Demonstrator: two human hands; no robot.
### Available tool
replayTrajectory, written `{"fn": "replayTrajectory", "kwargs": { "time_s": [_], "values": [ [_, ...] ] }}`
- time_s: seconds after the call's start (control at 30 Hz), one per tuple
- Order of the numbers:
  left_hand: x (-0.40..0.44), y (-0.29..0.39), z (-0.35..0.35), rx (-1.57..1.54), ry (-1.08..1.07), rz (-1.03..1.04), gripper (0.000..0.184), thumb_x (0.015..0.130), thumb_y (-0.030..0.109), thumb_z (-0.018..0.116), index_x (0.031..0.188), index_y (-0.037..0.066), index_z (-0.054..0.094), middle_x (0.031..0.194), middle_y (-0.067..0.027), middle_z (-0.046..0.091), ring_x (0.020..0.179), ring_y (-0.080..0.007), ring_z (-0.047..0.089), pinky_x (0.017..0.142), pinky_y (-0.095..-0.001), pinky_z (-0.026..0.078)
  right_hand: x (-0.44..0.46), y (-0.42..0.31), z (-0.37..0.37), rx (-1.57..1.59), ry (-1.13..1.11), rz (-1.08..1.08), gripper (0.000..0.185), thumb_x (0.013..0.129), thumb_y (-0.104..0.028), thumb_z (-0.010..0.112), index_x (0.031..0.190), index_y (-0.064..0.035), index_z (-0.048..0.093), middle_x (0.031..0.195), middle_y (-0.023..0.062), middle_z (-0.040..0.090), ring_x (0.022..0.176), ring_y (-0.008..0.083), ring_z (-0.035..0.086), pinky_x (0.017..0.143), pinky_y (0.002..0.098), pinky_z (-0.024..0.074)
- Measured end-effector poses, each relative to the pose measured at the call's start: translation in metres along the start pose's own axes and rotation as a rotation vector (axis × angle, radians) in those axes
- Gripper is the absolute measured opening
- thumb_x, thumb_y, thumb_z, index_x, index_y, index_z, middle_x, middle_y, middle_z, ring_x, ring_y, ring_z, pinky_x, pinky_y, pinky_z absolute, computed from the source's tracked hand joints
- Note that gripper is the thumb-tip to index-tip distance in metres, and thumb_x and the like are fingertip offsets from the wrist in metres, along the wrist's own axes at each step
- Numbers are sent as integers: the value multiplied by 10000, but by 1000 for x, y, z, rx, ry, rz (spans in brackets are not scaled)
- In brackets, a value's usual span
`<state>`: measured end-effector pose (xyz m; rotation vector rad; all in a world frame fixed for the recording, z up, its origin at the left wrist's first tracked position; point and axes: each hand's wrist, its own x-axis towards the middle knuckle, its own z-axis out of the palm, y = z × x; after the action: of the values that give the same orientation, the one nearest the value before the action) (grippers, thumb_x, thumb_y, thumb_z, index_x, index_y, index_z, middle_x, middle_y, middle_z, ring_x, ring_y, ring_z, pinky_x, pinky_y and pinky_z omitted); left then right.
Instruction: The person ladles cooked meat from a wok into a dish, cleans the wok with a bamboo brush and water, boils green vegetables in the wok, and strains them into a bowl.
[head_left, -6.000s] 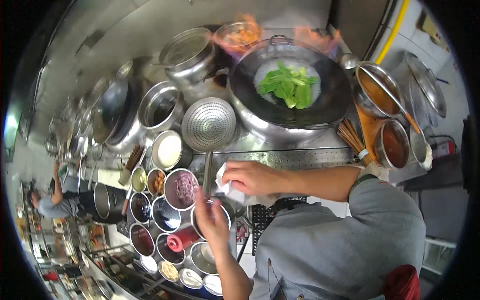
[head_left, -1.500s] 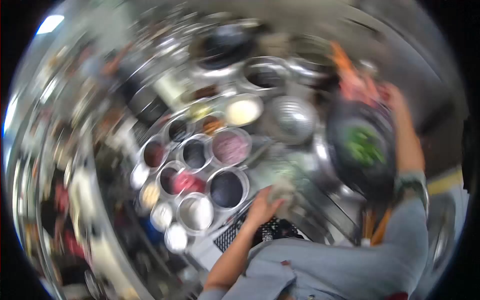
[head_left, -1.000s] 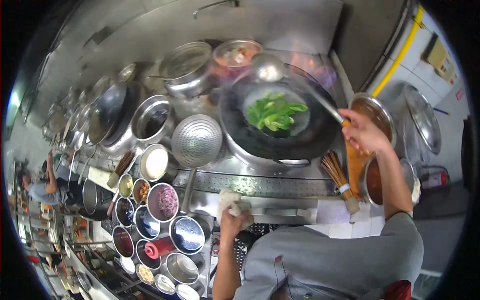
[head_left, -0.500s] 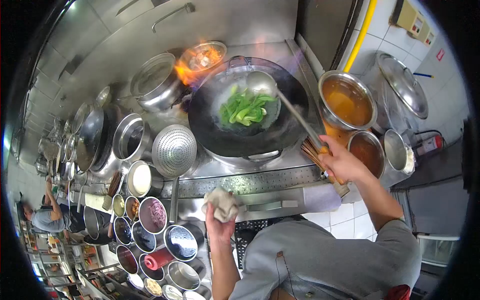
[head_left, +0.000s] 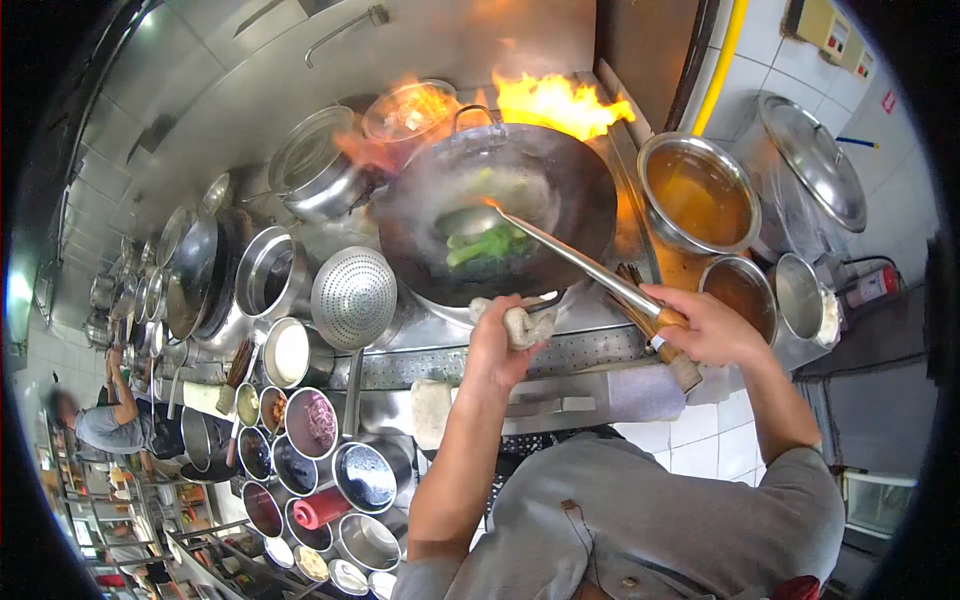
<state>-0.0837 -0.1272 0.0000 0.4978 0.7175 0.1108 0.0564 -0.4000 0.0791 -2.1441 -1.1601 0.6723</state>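
My left hand (head_left: 497, 345) is closed round a folded pale cloth (head_left: 526, 325), pressed at the near rim of a black wok (head_left: 430, 270), where its handle is. The wok is tilted, its far side raised. Green leafy vegetables (head_left: 495, 245) lie inside it, partly veiled by steam. Gripped by its wooden end in my right hand (head_left: 705, 325), a long ladle (head_left: 580, 262) reaches into the wok, with its bowl beside the greens. A small flame shows at the bowl end of the ladle's shaft.
Tall flames (head_left: 560, 105) rise behind the wok. To the right stand a bowl of amber liquid (head_left: 700, 195) and a bamboo brush (head_left: 680, 370). A perforated skimmer (head_left: 353, 298) and several seasoning pots (head_left: 310, 423) are at left. Another person (head_left: 110, 425) is at the far left.
My left hand has moved up and right with the cloth to the wok's near handle. The wok has tilted, the ladle's bowl has come down among the greens, and flames behind have grown.
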Motion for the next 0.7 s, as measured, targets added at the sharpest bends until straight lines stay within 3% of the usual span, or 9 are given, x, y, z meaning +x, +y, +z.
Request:
{"fn": "replayTrajectory", "kwargs": {
  "time_s": [0.03,0.17,0.2,0.23,0.33,0.4,0.53,0.6,0.7],
  "values": [
    [18,-6,-12,1,-25,-5,338,975,283,510,1196,35,572,1162,-166,650,1024,-318,641,848,-477,524,5,-49,-15,-90,-88,314,611,892,-94,653,1466,-128,445,1238,202,641,1087,290,651,917,372,486],
    [10,-9,-23,19,-103,74,322,919,150,486,1174,-23,579,1128,-189,659,998,-327,652,833,-457,540,18,-8,-13,49,133,43,625,889,-85,649,1475,-103,431,1243,197,647,1133,315,637,946,398,481],
    [6,-12,-35,19,-153,82,323,918,149,485,1171,-27,580,1122,-189,662,996,-327,653,829,-454,542,22,-28,-25,347,63,387,610,889,-78,641,1467,-104,448,1270,162,647,1031,320,672,920,410,494],
    [-1,-14,-43,-12,-132,60,329,904,146,494,1172,-23,583,1111,-187,667,983,-328,657,830,-446,547,35,-18,-24,113,269,58,606,888,-74,640,1464,-104,455,1210,169,665,944,312,680,875,409,504],
    [-33,-13,-52,-9,-82,60,336,885,152,524,1165,-21,588,1113,-184,667,978,-328,658,839,-452,549,54,-34,-43,-199,388,23,611,872,-77,628,1458,-116,461,951,253,661,809,373,673,788,450,512],
    [-50,-7,-57,-62,-42,29,356,859,159,564,1163,-24,587,1113,-179,667,970,-322,658,830,-445,552,83,-25,-60,-322,423,-64,595,888,-121,616,1464,-147,466,1026,236,660,660,305,612,691,411,496],
    [-83,13,-63,-133,-65,-8,371,840,182,607,1145,-28,600,1079,-188,671,905,-330,658,763,-430,562,112,-34,-91,-451,269,-21,587,870,-164,638,1434,-102,484,1262,228,612,1176,384,574,1011,428,454],
    [-95,21,-71,-160,-85,-25,376,836,191,619,1139,-31,606,1072,-193,670,885,-340,656,739,-425,565,113,-33,-103,-489,188,-68,580,871,-162,636,1431,-106,495,1275,222,605,1217,370,550,1026,418,439],
    [-110,29,-85,-209,-80,-22,384,846,176,611,1165,-36,593,1084,-193,668,924,-342,659,775,-431,574,99,-87,-107,-430,101,57,567,867,-138,627,1421,-102,511,1087,178,658,993,294,639,850,380,509]
  ]
}}
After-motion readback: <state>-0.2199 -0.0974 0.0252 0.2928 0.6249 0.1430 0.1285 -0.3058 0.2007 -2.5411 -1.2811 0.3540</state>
